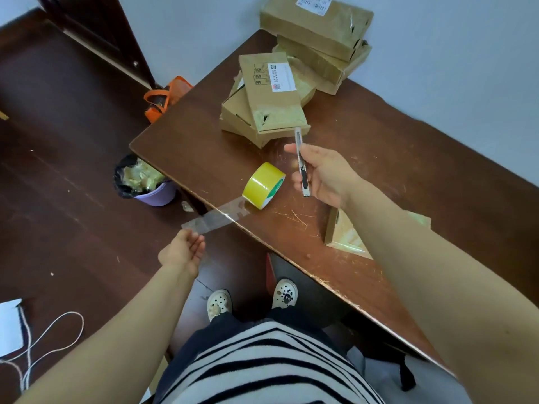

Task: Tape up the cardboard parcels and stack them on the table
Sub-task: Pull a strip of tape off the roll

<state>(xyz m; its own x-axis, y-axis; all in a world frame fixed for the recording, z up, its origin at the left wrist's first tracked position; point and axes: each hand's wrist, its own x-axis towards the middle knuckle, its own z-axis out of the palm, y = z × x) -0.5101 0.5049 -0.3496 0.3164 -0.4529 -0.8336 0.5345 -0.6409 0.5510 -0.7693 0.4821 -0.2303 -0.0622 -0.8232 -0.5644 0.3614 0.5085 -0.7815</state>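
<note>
A yellow tape roll [263, 184] lies on its side near the front-left edge of the brown table [379, 158]. A clear tape strip [215, 217] runs from the roll out past the table edge. My left hand [183, 252] pinches the strip's free end, off the table. My right hand [323, 174] grips a utility knife [302, 163], blade end pointing away, held above the table to the right of the roll. A flat cardboard parcel [344, 234] lies under my right forearm, partly hidden. Two piles of cardboard parcels stand further back: a near pile [268, 100] and a far pile [318, 39].
A lilac waste bin [145, 182] with a black liner and crumpled tape stands on the floor by the table's left corner. An orange bag [163, 97] sits behind it. A white cord [49, 339] lies on the dark floor at the left.
</note>
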